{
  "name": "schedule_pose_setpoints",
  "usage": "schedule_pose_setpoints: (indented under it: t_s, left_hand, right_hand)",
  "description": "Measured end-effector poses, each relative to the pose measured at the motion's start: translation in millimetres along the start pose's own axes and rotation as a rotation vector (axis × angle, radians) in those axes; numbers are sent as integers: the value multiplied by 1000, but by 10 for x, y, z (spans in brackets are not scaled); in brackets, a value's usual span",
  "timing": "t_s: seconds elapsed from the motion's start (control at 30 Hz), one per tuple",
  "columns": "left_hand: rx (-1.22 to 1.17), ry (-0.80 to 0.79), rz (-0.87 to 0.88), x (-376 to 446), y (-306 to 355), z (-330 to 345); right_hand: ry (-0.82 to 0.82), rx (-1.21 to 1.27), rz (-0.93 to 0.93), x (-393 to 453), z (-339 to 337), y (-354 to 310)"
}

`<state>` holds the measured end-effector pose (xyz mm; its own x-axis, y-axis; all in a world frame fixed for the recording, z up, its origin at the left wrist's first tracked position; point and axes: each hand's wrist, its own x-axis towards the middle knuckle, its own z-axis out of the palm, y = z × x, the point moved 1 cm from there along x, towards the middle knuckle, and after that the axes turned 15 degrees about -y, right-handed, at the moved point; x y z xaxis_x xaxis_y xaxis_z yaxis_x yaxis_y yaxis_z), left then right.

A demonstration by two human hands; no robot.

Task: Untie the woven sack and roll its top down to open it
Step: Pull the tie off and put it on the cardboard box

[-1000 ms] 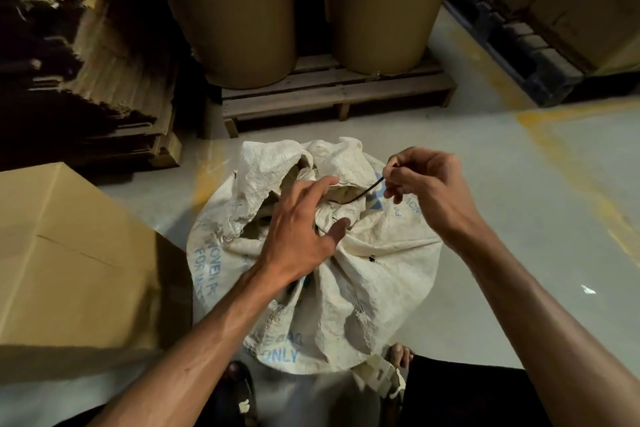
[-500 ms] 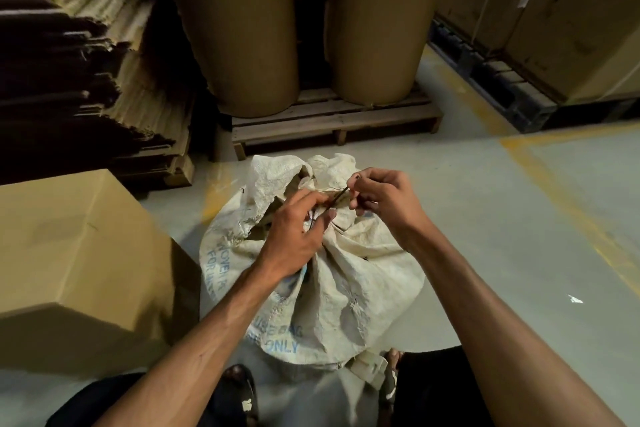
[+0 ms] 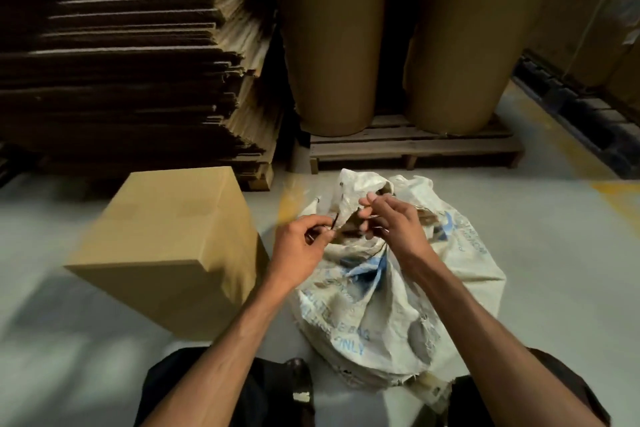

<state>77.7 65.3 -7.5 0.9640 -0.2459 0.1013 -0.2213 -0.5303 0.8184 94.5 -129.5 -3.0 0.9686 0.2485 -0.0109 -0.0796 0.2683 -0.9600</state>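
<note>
A white woven sack [image 3: 398, 288] with blue lettering stands on the pale concrete floor [image 3: 554, 253], near the person's legs and right of centre. Its top is bunched and crumpled, with folds of fabric rising at the far side.

The left hand [image 3: 301, 246] sits at the left edge of the sack's gathered top. Its thumb and fingertips are curled together and pinch a thin dark tie [image 3: 333, 222]; only a short length of the tie shows, and where it runs from there cannot be told. The right hand [image 3: 391, 222] is over the middle of the bunched top, just right of the left hand, the two hands close but not touching. Its fingers are curled around the folds of the sack mouth; motion blur hides whether they also hold the tie.

A closed cardboard box [image 3: 173, 243] stands on the floor just left of the sack, not touching it. Far left, a tall stack of flattened corrugated sheets [image 3: 131, 73] rests on a pallet. Beyond the sack, two large brown paper rolls [image 3: 332, 38] stand upright on a wooden pallet [image 3: 415, 147]. Dark pallets bearing wrapped goods [image 3: 588, 28] line the far right. A faded yellow floor line [image 3: 620, 196] runs at the right.
</note>
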Motion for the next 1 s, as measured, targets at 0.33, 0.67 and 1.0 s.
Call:
schedule_pose_setpoints:
  t_s: [0.33,0.67,1.0]
  left_hand:
    - [184,353,-227,-348,-343,-1239]
    - [517,325,-405,-380,-958,-2016]
    - [506,300,-345,-424,-879,-1871]
  right_hand:
    - [-167,-644,-110,419,1114,525]
    - [-300,-978,-76,798,2038,722]
    - [-297,-1105,-43,711,1933,535]
